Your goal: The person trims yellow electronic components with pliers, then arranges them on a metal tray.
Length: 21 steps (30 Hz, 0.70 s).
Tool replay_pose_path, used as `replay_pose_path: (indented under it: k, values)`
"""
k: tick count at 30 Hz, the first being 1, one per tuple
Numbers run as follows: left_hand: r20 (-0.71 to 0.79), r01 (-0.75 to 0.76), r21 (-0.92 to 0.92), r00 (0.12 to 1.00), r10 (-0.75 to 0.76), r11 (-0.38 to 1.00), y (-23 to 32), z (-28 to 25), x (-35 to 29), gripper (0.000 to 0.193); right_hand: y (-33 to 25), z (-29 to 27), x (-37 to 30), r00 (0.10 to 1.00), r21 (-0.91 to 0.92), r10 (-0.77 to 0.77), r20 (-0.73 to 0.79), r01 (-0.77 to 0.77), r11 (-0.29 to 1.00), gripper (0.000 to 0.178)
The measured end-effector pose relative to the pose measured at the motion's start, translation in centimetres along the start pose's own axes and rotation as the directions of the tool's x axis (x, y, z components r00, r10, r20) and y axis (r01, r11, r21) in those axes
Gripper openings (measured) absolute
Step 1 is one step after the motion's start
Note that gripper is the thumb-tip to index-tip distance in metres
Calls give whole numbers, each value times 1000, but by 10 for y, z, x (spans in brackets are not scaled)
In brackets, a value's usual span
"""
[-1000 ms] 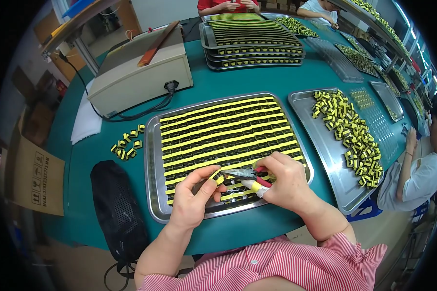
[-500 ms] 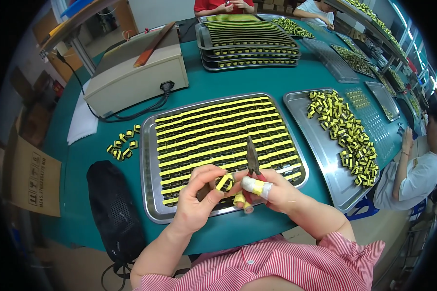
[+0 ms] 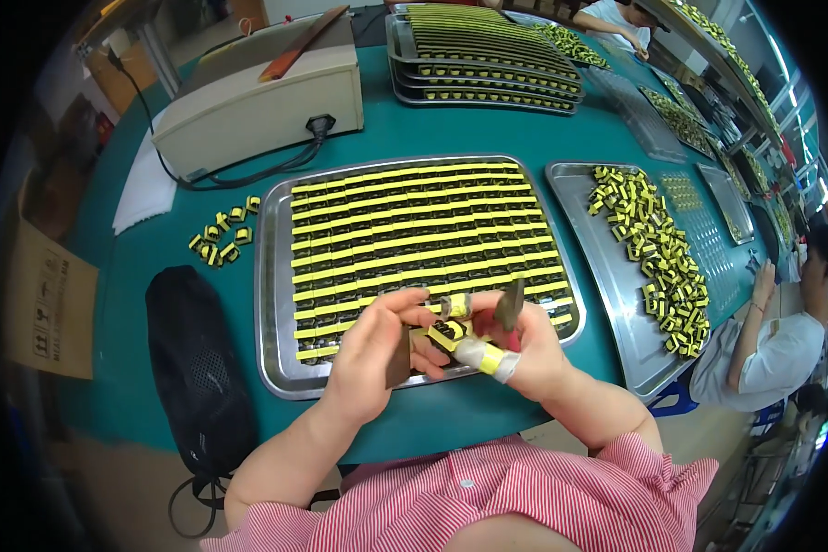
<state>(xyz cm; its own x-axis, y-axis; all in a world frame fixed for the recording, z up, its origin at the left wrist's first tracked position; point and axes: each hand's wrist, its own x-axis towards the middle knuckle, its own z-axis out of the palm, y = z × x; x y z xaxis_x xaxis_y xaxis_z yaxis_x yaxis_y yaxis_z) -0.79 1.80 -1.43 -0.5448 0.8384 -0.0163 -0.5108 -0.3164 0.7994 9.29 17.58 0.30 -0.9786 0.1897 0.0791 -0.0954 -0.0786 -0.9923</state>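
Observation:
My right hand (image 3: 535,354), with tape wrapped round the thumb and a finger, is closed around red-handled pliers (image 3: 510,305), whose dark jaws point up and away. At its taped fingertips is a small yellow-and-black transformer (image 3: 447,333), also close to my left fingertips; which hand bears it I cannot tell. My left hand (image 3: 363,359) is curled, with a dark brown flat piece (image 3: 398,359) against its palm and fingers. Beneath and beyond both hands lies a metal tray (image 3: 269,340) packed with rows of similar transformers (image 3: 414,230) under yellow strips.
Right of the tray, another metal tray (image 3: 607,304) holds a loose heap of transformers (image 3: 653,262). Several loose ones (image 3: 219,235) lie at the left, near a black pouch (image 3: 193,368). Behind stand a beige machine (image 3: 258,115) and stacked trays (image 3: 488,97). A co-worker (image 3: 764,354) sits at the right.
The transformer has gone from a left thumb-and-finger pinch to the right hand's taped fingertips. The pliers have swung right and tilted. The view has shifted slightly.

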Motion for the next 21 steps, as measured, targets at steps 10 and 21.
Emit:
replay_pose_path:
  k: [10, 21]
  values:
    - [-56, 21, -41, 998, -23, 999, 6, 9, -3, 64, 9, 11, 7, 801, -638, -542, 255, 561, 528, 41]
    - [-64, 19, 20, 998, -18, 1000, 6, 11, -6, 65, 8, 15, 4, 780, -690, -563, 274, 567, 450, 40]
